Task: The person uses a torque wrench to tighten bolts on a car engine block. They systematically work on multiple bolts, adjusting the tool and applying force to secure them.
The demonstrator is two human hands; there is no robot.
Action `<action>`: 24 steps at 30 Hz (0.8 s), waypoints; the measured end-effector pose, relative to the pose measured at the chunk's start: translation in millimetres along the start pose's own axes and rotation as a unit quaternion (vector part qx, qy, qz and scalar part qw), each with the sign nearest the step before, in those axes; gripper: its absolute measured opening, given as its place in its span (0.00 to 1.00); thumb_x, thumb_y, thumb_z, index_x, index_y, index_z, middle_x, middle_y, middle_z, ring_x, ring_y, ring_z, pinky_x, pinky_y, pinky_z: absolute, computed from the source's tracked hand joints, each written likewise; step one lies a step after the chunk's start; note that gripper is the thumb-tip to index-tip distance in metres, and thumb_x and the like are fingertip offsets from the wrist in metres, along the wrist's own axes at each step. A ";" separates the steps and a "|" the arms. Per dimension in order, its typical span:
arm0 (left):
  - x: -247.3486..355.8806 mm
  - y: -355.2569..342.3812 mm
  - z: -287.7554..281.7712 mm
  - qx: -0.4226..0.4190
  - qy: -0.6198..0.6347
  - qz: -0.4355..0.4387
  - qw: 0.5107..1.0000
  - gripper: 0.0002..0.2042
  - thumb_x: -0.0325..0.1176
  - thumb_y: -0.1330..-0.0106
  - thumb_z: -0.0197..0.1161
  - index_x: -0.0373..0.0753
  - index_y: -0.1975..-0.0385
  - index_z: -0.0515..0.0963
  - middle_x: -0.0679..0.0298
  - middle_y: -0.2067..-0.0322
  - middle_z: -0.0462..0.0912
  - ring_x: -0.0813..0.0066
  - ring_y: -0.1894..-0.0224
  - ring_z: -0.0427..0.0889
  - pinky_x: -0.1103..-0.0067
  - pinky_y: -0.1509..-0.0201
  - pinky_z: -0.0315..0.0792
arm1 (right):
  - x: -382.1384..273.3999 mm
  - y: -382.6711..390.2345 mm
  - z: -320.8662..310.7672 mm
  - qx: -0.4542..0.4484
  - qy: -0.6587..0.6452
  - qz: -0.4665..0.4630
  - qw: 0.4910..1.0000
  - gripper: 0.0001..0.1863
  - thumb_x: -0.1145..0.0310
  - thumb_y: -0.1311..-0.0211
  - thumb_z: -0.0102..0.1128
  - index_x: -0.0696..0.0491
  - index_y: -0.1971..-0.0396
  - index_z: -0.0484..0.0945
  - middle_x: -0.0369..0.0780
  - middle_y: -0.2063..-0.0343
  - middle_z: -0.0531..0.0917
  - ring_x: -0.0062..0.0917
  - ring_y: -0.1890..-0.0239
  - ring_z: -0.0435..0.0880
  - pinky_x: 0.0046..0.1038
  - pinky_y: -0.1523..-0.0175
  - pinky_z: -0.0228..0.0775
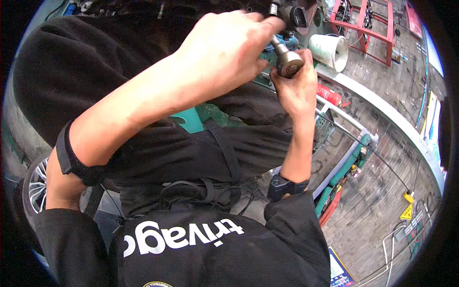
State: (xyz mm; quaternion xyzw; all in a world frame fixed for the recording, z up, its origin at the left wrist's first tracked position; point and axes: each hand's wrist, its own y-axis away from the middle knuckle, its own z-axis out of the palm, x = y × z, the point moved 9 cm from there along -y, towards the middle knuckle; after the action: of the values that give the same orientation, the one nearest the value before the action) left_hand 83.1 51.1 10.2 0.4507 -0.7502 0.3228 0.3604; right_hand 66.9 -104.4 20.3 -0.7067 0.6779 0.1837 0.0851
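My left hand (239,45) reaches up to a short metal rod with a thick round end (289,63), its fingers curled at the shaft and partly hidden, slightly blurred. My right hand (296,88) grips the round end from below, thumb and fingers wrapped about it. Just beyond, a smaller bright metal fitting (274,10) sits among dark mechanical parts (295,18) at the top edge. My legs in black trousers (110,52) lie behind my forearms, with a teal surface (188,119) showing between them.
A white bucket (325,50) lies sideways beside a red metal frame (363,24). A red extinguisher (329,94), a pale rail (382,110), green-and-red tools (344,170), cables and a yellow tag (406,211) are on the right. A wheel (38,186) stands at the left.
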 end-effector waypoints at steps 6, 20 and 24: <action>36.7 -0.6 18.6 0.018 0.078 0.139 0.987 0.23 0.32 0.53 0.72 0.41 0.54 0.78 0.54 0.50 0.78 0.55 0.46 0.77 0.65 0.41 0.71 | -21.4 -8.1 -11.8 -0.041 0.126 -0.150 0.980 0.21 0.80 0.57 0.62 0.57 0.57 0.72 0.51 0.71 0.82 0.50 0.65 0.82 0.44 0.61 0.74; 37.7 -14.9 14.5 0.110 0.059 0.167 0.978 0.12 0.36 0.48 0.71 0.43 0.65 0.83 0.64 0.65 0.85 0.62 0.61 0.84 0.72 0.52 0.77 | 9.8 13.5 -47.5 0.184 0.314 0.022 0.931 0.19 0.63 0.59 0.70 0.45 0.62 0.82 0.41 0.70 0.83 0.41 0.66 0.83 0.41 0.64 0.74; 43.9 -13.9 31.9 0.060 0.048 0.165 0.983 0.10 0.36 0.46 0.69 0.44 0.64 0.83 0.64 0.62 0.85 0.62 0.59 0.83 0.72 0.51 0.76 | 39.8 18.1 -36.5 0.134 0.314 0.113 0.933 0.11 0.61 0.52 0.65 0.44 0.66 0.85 0.47 0.78 0.83 0.45 0.71 0.85 0.43 0.65 0.75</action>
State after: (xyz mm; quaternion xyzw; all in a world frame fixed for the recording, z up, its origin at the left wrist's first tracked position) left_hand 73.2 0.4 32.0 0.3254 -0.7755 0.4437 0.3098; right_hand 54.8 -156.0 41.2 -0.6291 0.7638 -0.1315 -0.0597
